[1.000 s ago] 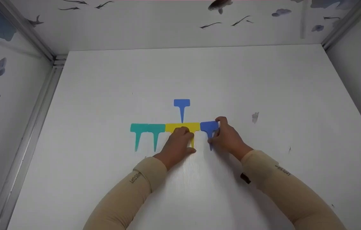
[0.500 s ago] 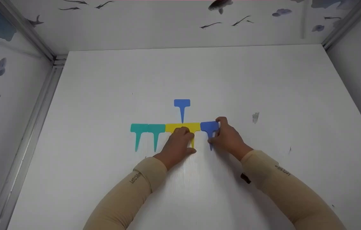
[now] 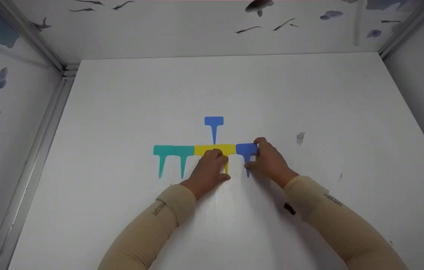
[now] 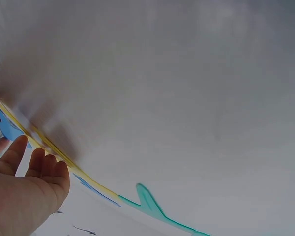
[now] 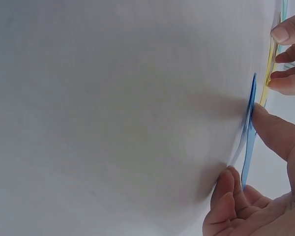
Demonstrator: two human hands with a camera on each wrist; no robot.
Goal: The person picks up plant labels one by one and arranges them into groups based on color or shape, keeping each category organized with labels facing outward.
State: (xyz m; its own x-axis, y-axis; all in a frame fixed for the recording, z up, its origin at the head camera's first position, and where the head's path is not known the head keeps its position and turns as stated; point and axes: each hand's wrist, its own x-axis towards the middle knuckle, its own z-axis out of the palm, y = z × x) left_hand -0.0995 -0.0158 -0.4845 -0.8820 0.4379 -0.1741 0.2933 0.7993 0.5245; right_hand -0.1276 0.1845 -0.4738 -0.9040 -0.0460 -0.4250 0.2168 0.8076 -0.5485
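Observation:
T-shaped plastic plant labels lie on the white table in the head view. From left to right run two teal labels (image 3: 164, 150), two yellow labels (image 3: 228, 149) and a blue label (image 3: 246, 148). A second blue label (image 3: 214, 121) stands above the yellow pair, its tip touching their top edge. My left hand (image 3: 207, 167) rests its fingertips on the yellow labels, hiding part of them, with the thumb at a yellow stem's tip. My right hand (image 3: 270, 162) pinches the row's blue label by its right side, seen edge-on as blue plastic (image 5: 250, 132) in the right wrist view.
The white table (image 3: 122, 97) is bounded by a back wall (image 3: 178, 33) with printed fish and by side walls. A metal rail (image 3: 43, 150) runs along the left edge. A grey smudge (image 3: 300, 138) marks the tabletop right of the labels.
My right hand has shifted very slightly toward me and to the right with the blue label. My left hand and the other labels look still.

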